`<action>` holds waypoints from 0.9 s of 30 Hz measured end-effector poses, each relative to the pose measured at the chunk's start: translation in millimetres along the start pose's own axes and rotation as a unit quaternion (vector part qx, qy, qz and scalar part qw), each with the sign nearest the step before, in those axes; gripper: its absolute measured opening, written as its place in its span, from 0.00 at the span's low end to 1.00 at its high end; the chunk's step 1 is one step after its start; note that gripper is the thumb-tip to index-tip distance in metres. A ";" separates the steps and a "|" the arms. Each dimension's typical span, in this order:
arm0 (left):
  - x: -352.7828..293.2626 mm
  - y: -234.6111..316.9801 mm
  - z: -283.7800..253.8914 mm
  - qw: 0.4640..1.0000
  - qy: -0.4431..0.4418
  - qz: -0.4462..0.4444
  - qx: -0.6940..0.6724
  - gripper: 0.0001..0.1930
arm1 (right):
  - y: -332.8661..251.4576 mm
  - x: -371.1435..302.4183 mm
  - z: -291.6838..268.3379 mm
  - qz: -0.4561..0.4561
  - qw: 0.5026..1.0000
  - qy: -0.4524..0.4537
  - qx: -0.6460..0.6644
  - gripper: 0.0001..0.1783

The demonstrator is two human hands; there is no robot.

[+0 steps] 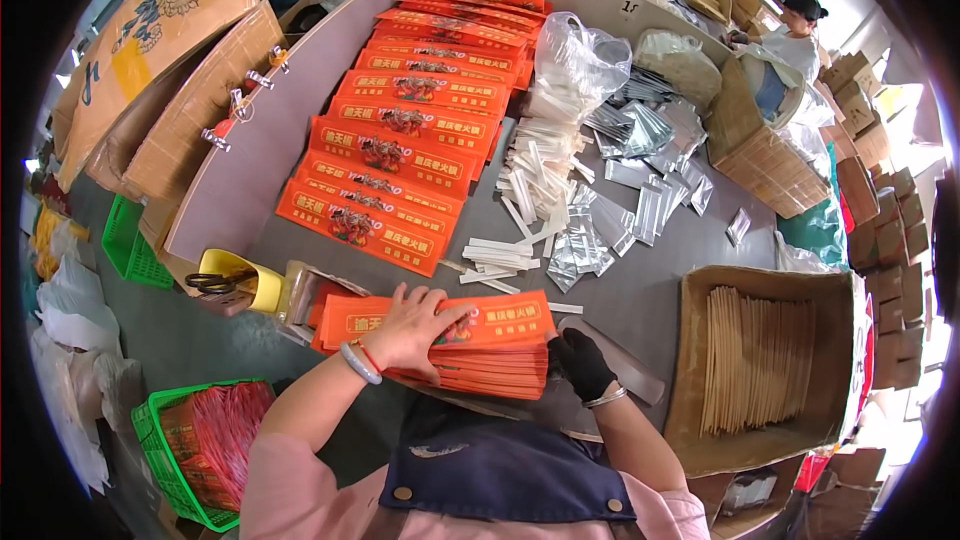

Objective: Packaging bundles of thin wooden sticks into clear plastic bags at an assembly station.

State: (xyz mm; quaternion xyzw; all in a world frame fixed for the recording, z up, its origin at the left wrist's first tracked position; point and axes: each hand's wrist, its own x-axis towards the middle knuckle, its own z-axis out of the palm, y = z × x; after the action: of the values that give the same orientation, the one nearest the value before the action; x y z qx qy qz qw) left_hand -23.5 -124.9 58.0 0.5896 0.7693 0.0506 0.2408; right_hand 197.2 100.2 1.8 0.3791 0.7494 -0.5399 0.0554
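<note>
In front of me lies a stack of red printed paper sleeves (490, 378). My left hand (405, 332) rests on the top sleeve (515, 318) with its fingers spread. It wears a pale bangle and a red cord at the wrist. My right hand (584, 364), in a black fingerless glove, pinches the right end of that top sleeve. Beyond the stack, long overlapping rows of the same red sleeves (385, 155) fan out across the table. To their right lie a heap of white paper-wrapped strips (535, 175) and several silver foil packets (580, 245).
An open cardboard box (690, 370) of thin wooden sticks (760, 360) stands at right. Scissors (215, 283) sit in a yellow container (268, 290) at left. A green basket (150, 430) holds red packages. A grey partition (240, 155) edges the table. Another person (795, 45) is at far right.
</note>
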 end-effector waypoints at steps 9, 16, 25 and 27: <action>-24.8 6.1 18.4 0.994 0.061 0.056 0.065 0.52 | 8.1 -26.9 8.2 -0.099 0.993 0.023 -0.051 0.18; -27.3 5.7 17.3 0.991 0.105 0.061 0.054 0.51 | -13.9 -41.8 22.1 -0.067 0.998 -0.017 0.000 0.21; -20.4 5.0 26.7 0.991 0.091 0.023 0.098 0.51 | -43.6 -41.4 46.6 -0.147 0.983 -0.059 -0.095 0.26; -10.1 -2.7 11.6 0.997 0.062 0.023 0.050 0.46 | -19.9 -33.7 52.7 -0.202 0.973 0.007 -0.114 0.30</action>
State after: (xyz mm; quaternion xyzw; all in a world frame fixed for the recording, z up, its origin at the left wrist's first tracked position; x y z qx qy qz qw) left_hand -19.1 -137.4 50.0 0.6141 0.7705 0.0544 0.1617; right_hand 191.3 35.7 12.1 0.2147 0.8674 -0.4486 -0.0170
